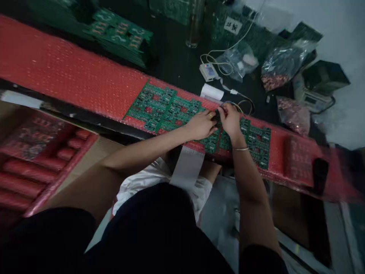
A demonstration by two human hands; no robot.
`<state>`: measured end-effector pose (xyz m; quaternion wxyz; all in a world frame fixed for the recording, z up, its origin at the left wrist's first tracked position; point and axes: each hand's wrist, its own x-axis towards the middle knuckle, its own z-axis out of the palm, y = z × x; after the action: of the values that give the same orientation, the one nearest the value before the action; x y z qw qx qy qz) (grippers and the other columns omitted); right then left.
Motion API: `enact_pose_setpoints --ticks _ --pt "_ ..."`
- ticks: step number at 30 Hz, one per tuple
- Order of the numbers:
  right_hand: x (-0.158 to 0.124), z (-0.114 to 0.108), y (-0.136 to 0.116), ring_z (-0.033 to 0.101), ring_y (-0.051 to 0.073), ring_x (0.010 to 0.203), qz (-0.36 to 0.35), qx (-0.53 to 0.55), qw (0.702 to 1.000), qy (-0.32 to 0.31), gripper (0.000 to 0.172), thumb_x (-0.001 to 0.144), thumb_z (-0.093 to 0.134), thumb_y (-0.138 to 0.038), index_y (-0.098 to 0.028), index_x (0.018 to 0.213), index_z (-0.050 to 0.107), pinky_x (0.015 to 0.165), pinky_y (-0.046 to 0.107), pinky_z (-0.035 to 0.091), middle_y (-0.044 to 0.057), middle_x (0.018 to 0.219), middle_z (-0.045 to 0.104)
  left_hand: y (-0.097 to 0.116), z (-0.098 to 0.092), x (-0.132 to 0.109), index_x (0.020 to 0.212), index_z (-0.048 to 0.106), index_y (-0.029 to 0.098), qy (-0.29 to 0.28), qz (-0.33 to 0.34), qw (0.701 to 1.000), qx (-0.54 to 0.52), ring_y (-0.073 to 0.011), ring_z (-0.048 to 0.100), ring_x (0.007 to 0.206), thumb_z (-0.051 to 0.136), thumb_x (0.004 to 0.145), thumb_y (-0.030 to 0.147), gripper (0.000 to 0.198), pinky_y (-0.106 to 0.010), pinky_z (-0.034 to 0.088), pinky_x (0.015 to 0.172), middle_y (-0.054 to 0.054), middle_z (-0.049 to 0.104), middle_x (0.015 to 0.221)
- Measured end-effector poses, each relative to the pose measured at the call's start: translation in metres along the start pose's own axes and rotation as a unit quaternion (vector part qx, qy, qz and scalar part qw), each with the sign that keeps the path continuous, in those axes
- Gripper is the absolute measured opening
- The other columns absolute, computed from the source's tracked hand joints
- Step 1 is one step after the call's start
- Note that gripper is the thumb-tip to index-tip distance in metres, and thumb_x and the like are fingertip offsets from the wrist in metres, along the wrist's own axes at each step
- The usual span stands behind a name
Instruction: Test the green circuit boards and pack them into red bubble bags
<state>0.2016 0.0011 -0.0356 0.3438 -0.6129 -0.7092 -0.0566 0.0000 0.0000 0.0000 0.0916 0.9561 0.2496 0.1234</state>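
A row of green circuit boards (151, 104) lies on red bubble wrap across the bench. My left hand (199, 125), with a ring on one finger, bends over the middle boards, its fingers curled and close together. Just right of it, my right hand (230, 118) has thumb and fingers pinched together over the same boards. A small dark piece shows between the two hands, too blurred to name. Thin coloured wires (242, 108) run behind my right hand, by a white cable from a small white device with a screen (208, 72). The fingertips are partly hidden.
A stack of green boards (119, 34) stands at the back left. Red bubble wrap (71, 72) covers the front edge. Clear bags of copper-coloured parts (275, 80), a white roll (211, 92) and a pink bag (293, 114) lie behind. A box of red-wrapped rolls (31, 171) sits lower left.
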Motion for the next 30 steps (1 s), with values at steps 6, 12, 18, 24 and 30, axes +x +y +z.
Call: enact_pose_setpoints --ticks 6,12,18,24,30 --pt "0.0 -0.003 -0.005 0.063 0.024 0.08 0.012 0.003 1.0 -0.006 0.044 0.106 0.035 -0.059 -0.025 0.088 0.056 0.077 0.038 0.05 0.006 0.08 0.066 -0.002 0.003 -0.002 0.123 0.076 0.014 0.03 0.005 1.0 0.001 -0.0368 0.058 0.128 0.051 0.104 0.038 0.04 -0.05 0.051 0.103 -0.019 0.061 0.138" --pt "0.0 -0.004 -0.006 0.062 0.024 0.08 0.013 0.016 1.0 -0.005 0.037 0.106 0.041 -0.052 -0.025 0.087 0.057 0.076 0.039 0.05 0.006 0.08 0.066 -0.002 0.004 -0.001 0.124 0.076 0.012 0.024 0.004 1.0 0.003 -0.0376 0.057 0.129 0.053 0.103 0.038 0.04 -0.051 0.05 0.105 -0.02 0.06 0.14" --pt "0.0 -0.002 -0.005 0.062 0.025 0.08 0.007 0.024 1.0 -0.001 0.039 0.106 0.042 -0.054 -0.024 0.088 0.059 0.076 0.04 0.051 0.006 0.079 0.066 -0.003 0.005 -0.001 0.123 0.076 0.011 0.041 0.013 0.999 -0.003 -0.0372 0.057 0.127 0.054 0.102 0.035 0.039 -0.052 0.05 0.105 -0.021 0.061 0.138" --pt "0.001 -0.018 -0.012 0.064 0.023 0.078 0.023 0.062 0.998 0.015 0.038 0.104 0.047 -0.055 -0.024 0.088 0.062 0.077 0.039 0.052 0.005 0.08 0.068 -0.007 0.002 0.0 0.123 0.077 0.014 0.022 0.009 0.999 -0.024 -0.0345 0.059 0.125 0.053 0.101 0.03 0.036 -0.052 0.049 0.107 -0.019 0.061 0.138" --pt "-0.044 -0.059 -0.049 0.07 0.023 0.088 0.047 0.116 0.992 0.012 0.032 0.102 0.055 -0.051 -0.023 0.091 0.066 0.085 0.04 0.055 0.006 0.091 0.075 -0.016 0.006 0.002 0.128 0.075 0.015 0.027 0.025 0.998 -0.059 -0.0329 0.059 0.128 0.051 0.097 0.02 0.039 -0.05 0.047 0.111 -0.016 0.061 0.14"
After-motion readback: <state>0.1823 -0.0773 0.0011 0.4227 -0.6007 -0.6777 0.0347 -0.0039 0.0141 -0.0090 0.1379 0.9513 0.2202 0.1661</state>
